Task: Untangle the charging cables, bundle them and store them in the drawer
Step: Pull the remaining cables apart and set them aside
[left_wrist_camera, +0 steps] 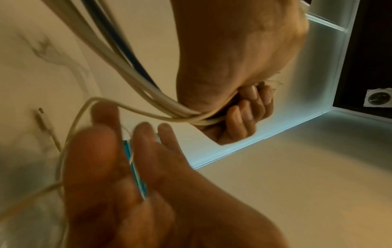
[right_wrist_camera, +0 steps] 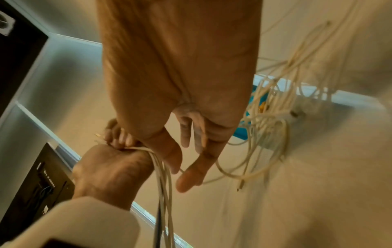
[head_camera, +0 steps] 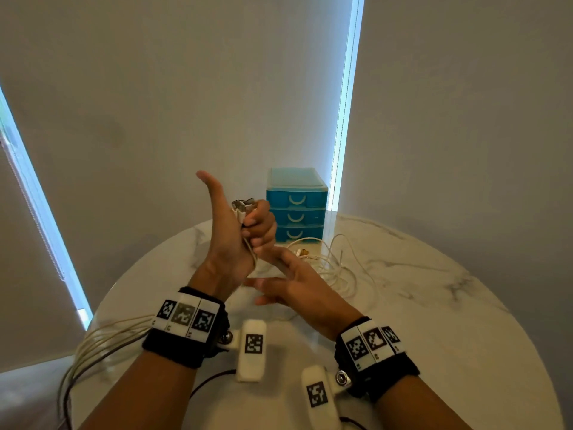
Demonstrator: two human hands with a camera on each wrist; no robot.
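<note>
Above the marble surface, left hand grips gathered cables.
Right hand hovers, fingers spread, apparently touching one strand; loose cables lie before blue drawers.

A round white marble-veined table stands before pale grey roller blinds. Bright daylight shows through narrow gaps between the blinds.

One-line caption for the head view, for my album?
Left hand grips cables, right hand open beside it.
</note>
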